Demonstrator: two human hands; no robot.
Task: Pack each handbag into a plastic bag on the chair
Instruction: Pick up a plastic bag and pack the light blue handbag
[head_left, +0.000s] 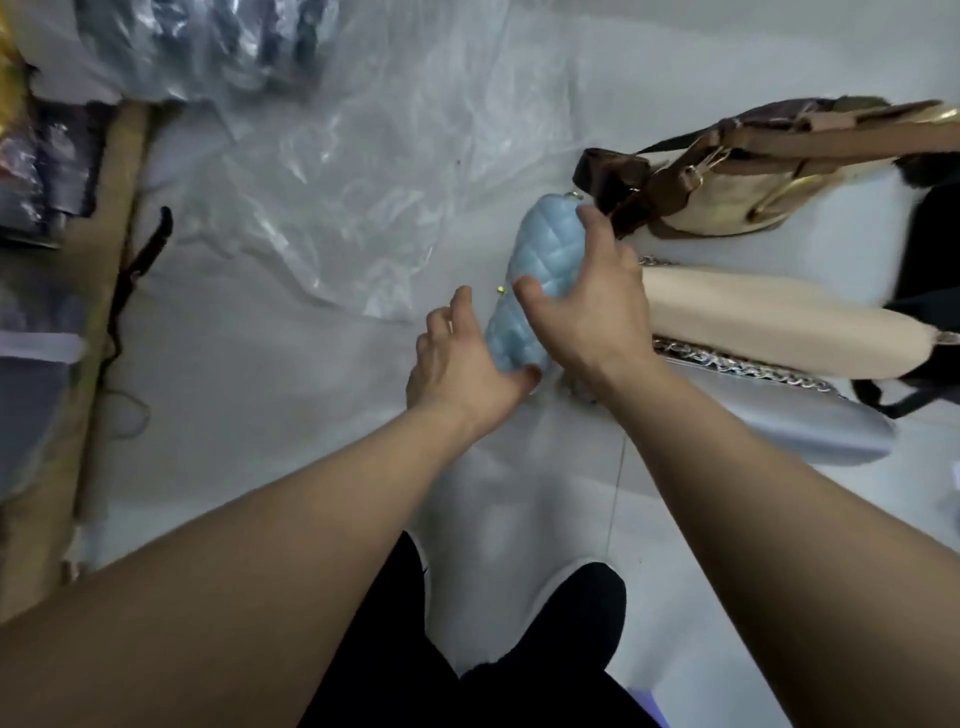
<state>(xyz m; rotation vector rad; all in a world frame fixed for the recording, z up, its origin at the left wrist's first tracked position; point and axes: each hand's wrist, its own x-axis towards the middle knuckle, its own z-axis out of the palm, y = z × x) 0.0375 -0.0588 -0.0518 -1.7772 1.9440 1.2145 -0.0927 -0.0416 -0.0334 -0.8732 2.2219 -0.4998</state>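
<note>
The right hand (597, 312) and the left hand (457, 364) curl round a glossy, quilted blue handbag (545, 249). Smooth floor (234, 364) lies open on its left, up to the crinkled clear plastic (337, 182). A cream handbag (769, 322) crowds its right.

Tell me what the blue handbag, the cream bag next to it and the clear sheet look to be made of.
The blue handbag: likely faux leather, soft sheen, diamond quilting. The cream bag: matte, smooth, leather or a synthetic; can't tell which. The clear sheet: thin plastic film, see-through, crinkled with glare streaks.

Left hand (457, 358), right hand (587, 301) — both hold the blue handbag (545, 249).
</note>
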